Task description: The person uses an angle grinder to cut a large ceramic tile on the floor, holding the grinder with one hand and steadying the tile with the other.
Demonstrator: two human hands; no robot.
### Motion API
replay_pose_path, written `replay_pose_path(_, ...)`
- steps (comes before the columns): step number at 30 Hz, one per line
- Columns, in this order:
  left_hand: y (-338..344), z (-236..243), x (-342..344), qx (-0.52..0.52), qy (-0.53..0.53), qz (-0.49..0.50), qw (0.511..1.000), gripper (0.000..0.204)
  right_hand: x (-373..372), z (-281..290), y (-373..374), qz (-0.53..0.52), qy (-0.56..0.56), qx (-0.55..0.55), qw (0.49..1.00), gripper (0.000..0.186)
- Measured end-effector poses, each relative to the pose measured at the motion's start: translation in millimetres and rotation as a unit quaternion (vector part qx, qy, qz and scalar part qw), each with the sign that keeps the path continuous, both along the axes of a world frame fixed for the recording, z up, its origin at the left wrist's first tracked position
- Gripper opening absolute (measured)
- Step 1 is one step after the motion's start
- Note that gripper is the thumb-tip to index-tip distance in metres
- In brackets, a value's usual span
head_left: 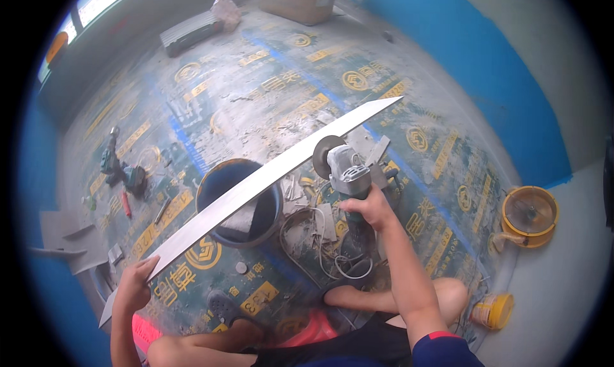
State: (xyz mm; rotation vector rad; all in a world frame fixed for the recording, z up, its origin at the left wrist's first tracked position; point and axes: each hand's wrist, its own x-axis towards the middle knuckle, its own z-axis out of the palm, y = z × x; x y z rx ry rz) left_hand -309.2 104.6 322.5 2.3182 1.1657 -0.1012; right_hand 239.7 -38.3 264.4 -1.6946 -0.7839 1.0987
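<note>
A long white strip, which looks like tile or board, slants from lower left to upper right across a dark round bucket. Near its lower left end, my left hand is closed around it. My right hand grips an angle grinder by its body. The grinder's dark disc stands at the strip's right-hand edge; whether it touches the strip I cannot tell. A pale block shows inside the bucket under the strip. A white cord loops on the floor below the grinder.
Dusty printed sheeting with rubble covers the floor. At left lie a cordless drill, a red pen-like object and grey offcuts. A round yellow fan-like thing and a yellow tub stand right. Behind is a cardboard box.
</note>
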Motion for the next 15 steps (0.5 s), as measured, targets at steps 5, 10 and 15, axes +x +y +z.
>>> replay_pose_path(5,0,14,13,0.018,0.002,0.002,1.0,0.058,48,6,2,-0.034,0.025,0.035,0.998,0.055)
replay_pose_path(10,2,13,12,0.011,0.004,0.011,1.0,0.057,98,-3,9,-0.052,0.03,0.01,0.998,0.049)
replay_pose_path(15,4,6,5,0.014,0.0,-0.002,1.0,0.06,142,-1,16,-0.06,0.049,0.023,0.997,0.038)
